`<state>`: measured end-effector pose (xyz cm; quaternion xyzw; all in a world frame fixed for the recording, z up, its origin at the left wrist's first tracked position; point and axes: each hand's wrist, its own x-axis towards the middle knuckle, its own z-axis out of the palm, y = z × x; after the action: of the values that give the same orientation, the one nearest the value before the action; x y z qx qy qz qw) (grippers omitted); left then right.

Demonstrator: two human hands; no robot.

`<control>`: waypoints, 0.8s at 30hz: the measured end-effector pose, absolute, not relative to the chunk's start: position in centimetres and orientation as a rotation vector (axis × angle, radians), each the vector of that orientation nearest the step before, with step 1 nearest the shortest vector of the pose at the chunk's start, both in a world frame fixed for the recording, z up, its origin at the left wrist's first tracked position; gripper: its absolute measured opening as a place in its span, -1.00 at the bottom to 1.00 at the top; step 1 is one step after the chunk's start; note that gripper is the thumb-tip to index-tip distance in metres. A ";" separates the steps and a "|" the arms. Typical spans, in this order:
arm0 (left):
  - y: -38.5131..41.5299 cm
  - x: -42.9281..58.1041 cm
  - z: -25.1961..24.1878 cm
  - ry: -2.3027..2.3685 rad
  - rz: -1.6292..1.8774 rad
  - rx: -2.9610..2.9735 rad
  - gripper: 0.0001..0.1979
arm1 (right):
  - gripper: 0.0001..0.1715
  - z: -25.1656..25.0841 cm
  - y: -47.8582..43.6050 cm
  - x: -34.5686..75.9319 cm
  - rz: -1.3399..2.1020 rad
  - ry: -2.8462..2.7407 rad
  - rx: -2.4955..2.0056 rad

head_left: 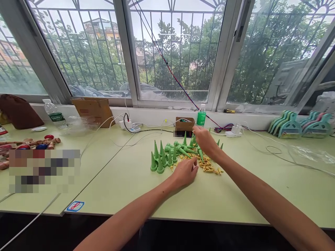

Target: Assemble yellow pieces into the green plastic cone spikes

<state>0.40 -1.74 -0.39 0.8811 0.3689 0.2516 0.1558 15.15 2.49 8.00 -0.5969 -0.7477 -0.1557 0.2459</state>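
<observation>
Green plastic tapered spikes [160, 165] stand tips up, close together, on the pale bench [235, 198], just left of the person's two hands. Beside them, more green spikes lie on their sides in a jumble [180, 150]; a few others stand behind it and beyond the right forearm. Small yellow pegs [209, 169] are scattered loose between and in front of these. Left hand [184, 171]: low at the near edge of the pegs, fingers curled inward; whether anything is pinched cannot be told. Right hand [206, 141]: raised over the back of the spikes, fingers bent and bunched towards the thumb; fingertip contents not resolved, so grip unconfirmed. Behind it, a green-labelled bottle [201, 118] stands beside a small open cardboard box [185, 126]. Progress, judged from layout only: partial. Upright cluster at left reads as the ordered portion; the lying spikes and the spread of loose pegs read as the remainder, apparently a good share. Whether any standing spike has a peg fitted inside is not visible, so no count of finished pieces is entered.
</observation>
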 end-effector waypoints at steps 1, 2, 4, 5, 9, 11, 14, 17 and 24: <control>-1.7 0.4 -0.4 1.071 0.741 2.501 -0.90 | -0.77 7.9 2.2 15.2 -0.415 -2.022 -1.553; -1.7 0.4 -0.5 1.089 0.765 2.478 -0.89 | -0.76 7.7 1.9 15.3 -0.399 -1.995 -1.484; -1.6 0.4 -0.5 1.132 0.833 2.422 -0.88 | -0.75 7.1 1.2 15.5 -0.368 -1.952 -1.367; -1.5 0.4 -0.5 1.150 0.872 2.391 -0.86 | -0.75 6.6 0.9 15.7 -0.357 -1.928 -1.325; -1.2 0.4 -0.1 1.173 1.047 2.257 -0.79 | -0.71 3.9 -0.2 16.5 -0.302 -1.855 -1.197; -1.1 0.4 0.3 1.145 1.131 2.207 -0.77 | -0.71 2.5 -0.6 16.7 -0.247 -1.824 -1.166; -1.1 0.4 0.7 1.065 1.148 2.205 -0.78 | -0.74 1.0 -1.0 16.8 -0.157 -1.816 -1.156; -1.2 0.4 0.8 1.015 1.047 2.254 -0.73 | -0.76 0.6 -1.2 16.6 -0.073 -1.805 -1.162; -0.9 0.2 0.1 1.048 0.894 2.405 -0.86 | -0.75 1.5 -1.7 16.0 0.030 -1.781 -1.184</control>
<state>0.25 -0.93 0.14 0.8530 0.3715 0.3171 0.1839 15.98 -1.70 1.50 -0.4854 -0.7301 0.0122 0.4808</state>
